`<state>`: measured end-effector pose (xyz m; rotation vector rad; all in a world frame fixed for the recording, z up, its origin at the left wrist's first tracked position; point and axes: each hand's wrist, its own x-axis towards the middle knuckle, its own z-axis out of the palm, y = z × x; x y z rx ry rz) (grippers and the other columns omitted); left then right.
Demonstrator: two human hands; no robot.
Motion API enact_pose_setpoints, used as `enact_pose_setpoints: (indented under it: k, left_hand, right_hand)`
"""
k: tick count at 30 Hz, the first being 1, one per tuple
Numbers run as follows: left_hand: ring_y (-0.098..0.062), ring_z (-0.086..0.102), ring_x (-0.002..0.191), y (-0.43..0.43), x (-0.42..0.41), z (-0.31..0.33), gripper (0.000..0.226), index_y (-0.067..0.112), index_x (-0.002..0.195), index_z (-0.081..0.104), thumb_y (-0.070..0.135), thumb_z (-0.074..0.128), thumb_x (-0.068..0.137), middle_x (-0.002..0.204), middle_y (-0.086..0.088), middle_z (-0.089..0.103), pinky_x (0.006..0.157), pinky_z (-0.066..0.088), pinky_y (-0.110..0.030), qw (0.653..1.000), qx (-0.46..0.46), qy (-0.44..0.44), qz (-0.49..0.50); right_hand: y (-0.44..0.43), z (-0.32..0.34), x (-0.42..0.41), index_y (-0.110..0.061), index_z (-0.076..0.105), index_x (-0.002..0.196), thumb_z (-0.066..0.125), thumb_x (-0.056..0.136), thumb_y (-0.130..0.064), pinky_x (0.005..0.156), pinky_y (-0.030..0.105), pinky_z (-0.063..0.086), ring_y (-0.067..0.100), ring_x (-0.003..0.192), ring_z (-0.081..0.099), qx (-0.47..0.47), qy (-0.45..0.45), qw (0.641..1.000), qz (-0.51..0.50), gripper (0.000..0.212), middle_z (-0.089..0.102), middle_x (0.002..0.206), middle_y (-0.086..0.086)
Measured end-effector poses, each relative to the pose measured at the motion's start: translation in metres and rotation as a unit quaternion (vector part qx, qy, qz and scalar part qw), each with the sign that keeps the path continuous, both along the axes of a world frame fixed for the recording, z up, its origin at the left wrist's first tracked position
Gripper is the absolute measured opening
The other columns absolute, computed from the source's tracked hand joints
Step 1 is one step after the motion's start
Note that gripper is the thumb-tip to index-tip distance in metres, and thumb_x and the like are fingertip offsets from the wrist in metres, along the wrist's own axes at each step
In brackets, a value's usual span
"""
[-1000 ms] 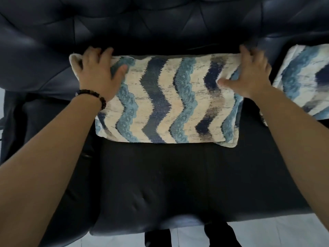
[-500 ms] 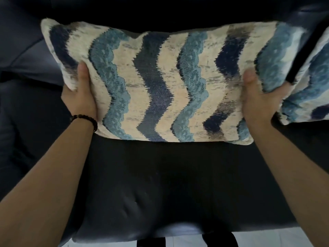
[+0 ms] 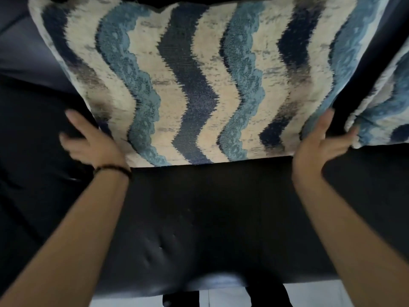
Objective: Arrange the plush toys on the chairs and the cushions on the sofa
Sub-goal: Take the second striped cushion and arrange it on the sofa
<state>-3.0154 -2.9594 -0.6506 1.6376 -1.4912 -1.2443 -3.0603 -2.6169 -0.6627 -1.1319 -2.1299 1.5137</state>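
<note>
Left hand and right hand flank the cushion, fingers spread, gripping nothing; propped upright, it could flop forward on the sofa

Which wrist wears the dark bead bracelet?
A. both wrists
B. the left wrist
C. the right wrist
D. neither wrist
B: the bracelet circles the wrist just below the left hand, while the wrist below the right hand is bare.
</note>
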Motion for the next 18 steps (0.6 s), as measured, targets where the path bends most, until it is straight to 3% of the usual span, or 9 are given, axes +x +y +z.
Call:
enact_pose_setpoints:
  k: [3, 6, 9, 13, 16, 18]
  left_hand:
    - [-0.022, 0.024, 0.151, 0.058, 0.044, -0.006, 0.081, 0.017, 0.16, 0.014, 0.061, 0.043, 0.099, 0.167, -0.013, 0.015, 0.11, 0.022, -0.021, 0.993, 0.119, -0.016, -0.02]
    - [-0.018, 0.007, 0.156, 0.091, 0.047, -0.013, 0.078, 0.018, 0.161, 0.0, 0.058, 0.033, 0.103, 0.169, -0.008, -0.004, 0.123, 0.007, -0.028, 0.989, 0.101, 0.018, -0.11]
    - [-0.02, 0.003, 0.156, 0.074, 0.002, -0.025, 0.079, 0.017, 0.161, 0.002, 0.06, 0.033, 0.103, 0.17, -0.008, -0.002, 0.126, 0.006, -0.037, 0.99, 0.108, 0.025, -0.084]
    - [-0.02, -0.003, 0.157, 0.056, -0.03, -0.031, 0.083, 0.025, 0.162, 0.004, 0.069, 0.033, 0.098, 0.17, -0.005, -0.003, 0.125, 0.0, -0.042, 0.987, 0.144, 0.006, -0.072]
    - [-0.02, 0.01, 0.156, 0.053, -0.009, -0.039, 0.078, 0.027, 0.161, 0.003, 0.067, 0.029, 0.099, 0.17, 0.0, 0.005, 0.126, 0.017, -0.047, 0.983, 0.113, 0.042, -0.141]
    - [-0.017, 0.016, 0.155, 0.051, 0.012, -0.047, 0.081, 0.023, 0.162, -0.002, 0.065, 0.028, 0.098, 0.17, 0.001, 0.005, 0.126, 0.02, -0.043, 0.971, 0.086, 0.054, -0.215]
  right_hand:
    - [-0.023, -0.008, 0.058, -0.021, -0.007, 0.162, 0.049, 0.097, -0.063, 0.121, 0.032, 0.01, 0.019, 0.156, -0.002, -0.076, -0.062, 0.994, 0.055, 0.096, -0.009, 0.169, 0.008]
    - [-0.04, -0.02, 0.045, -0.024, -0.015, 0.161, 0.043, 0.099, -0.062, 0.119, 0.03, -0.001, 0.02, 0.156, -0.015, -0.061, -0.075, 0.991, 0.096, 0.093, -0.023, 0.168, 0.004]
    - [-0.045, -0.029, -0.006, -0.018, -0.011, 0.162, 0.041, 0.099, -0.065, 0.126, 0.045, -0.005, 0.026, 0.157, -0.014, -0.048, -0.126, 0.99, 0.033, 0.093, -0.02, 0.169, 0.011]
    - [-0.04, -0.038, -0.014, -0.019, -0.013, 0.161, 0.037, 0.096, -0.07, 0.127, 0.047, -0.006, 0.024, 0.157, -0.011, -0.036, -0.081, 0.991, 0.1, 0.097, -0.013, 0.171, 0.007]
    - [-0.023, -0.035, 0.004, -0.022, -0.012, 0.162, 0.036, 0.1, -0.065, 0.124, 0.035, 0.003, 0.021, 0.157, -0.004, -0.072, -0.065, 0.987, 0.129, 0.089, -0.01, 0.171, 0.005]
    - [-0.012, -0.026, 0.008, -0.022, -0.009, 0.162, 0.036, 0.102, -0.062, 0.119, 0.03, 0.009, 0.02, 0.157, 0.002, -0.071, -0.05, 0.988, 0.126, 0.085, -0.007, 0.17, 0.006]
